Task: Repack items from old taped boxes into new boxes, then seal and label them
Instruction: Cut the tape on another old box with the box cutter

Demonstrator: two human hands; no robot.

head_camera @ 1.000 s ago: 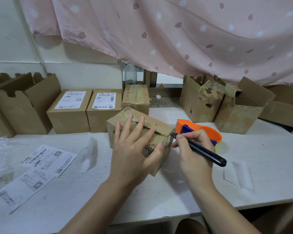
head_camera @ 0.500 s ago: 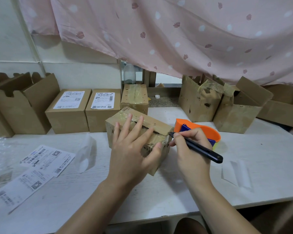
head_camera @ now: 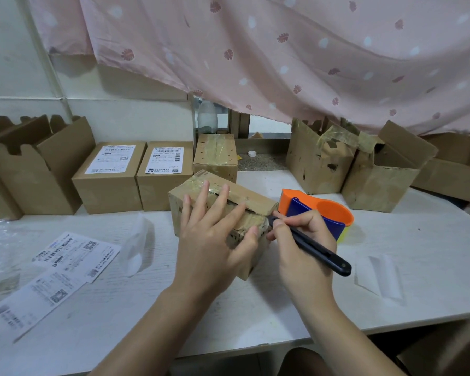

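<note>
Just beside knife (head_camera: 329, 257) grip (head_camera: 299, 264), taped box (head_camera: 255, 198)

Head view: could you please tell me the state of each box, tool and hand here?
Front taped box, closed, top seam partly slit.
Left hand, flat, pressing that box.
Cutter, tip at the box's top edge.
Right hand, grips the cutter.
Tape dispenser, lying untouched.
Two labelled boxes, closed.
Rear taped box, closed.
Right-side old boxes, open, tape torn.
Left-side boxes, open, flaps up.
Loose labels, lying flat, unapplied.
</note>
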